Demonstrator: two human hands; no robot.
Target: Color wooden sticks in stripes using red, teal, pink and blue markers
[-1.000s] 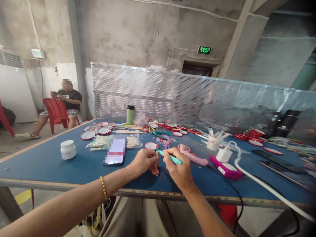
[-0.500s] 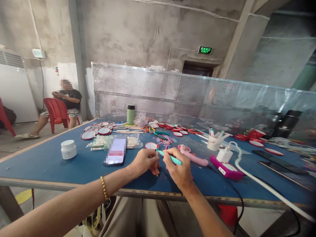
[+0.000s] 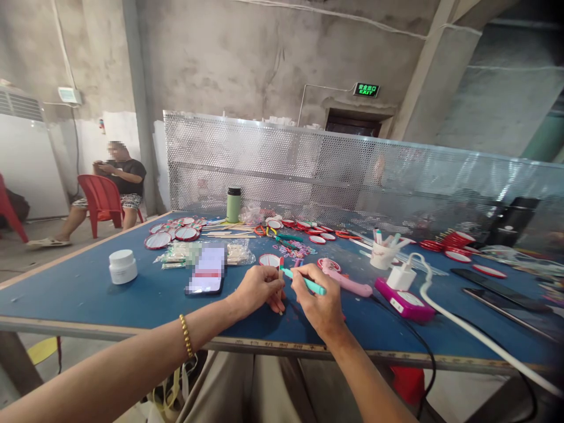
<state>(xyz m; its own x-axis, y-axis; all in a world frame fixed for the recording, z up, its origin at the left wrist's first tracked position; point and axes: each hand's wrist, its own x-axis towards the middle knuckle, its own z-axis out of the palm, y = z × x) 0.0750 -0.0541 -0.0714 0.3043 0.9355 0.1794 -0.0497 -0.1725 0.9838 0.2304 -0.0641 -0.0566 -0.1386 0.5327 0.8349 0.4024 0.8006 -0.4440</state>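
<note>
My left hand (image 3: 263, 285) is closed around a thin wooden stick (image 3: 281, 274) whose upper end is red. In my right hand (image 3: 321, 299) is a turquoise marker pen (image 3: 314, 286), held like a pen with its tip against or very close to the stick near the coloured end. Both hands are just above the front part of the blue table. Behind the stick lies a round red-rimmed disc (image 3: 269, 259), partly covered by my left hand. A pink glue gun (image 3: 352, 285) lies to the right of my right hand.
A phone (image 3: 207, 271) leans on bagged sticks (image 3: 240, 251); a white jar (image 3: 123, 267) stands left. A cup of pens (image 3: 382, 255), a magenta power strip (image 3: 408, 302) and a white cable (image 3: 458, 329) are right. Pliers (image 3: 284, 241) lie behind. A seated person (image 3: 127, 176) is far left.
Almost nothing differs. Both hands keep their places, with the marker pen still at the stick.
</note>
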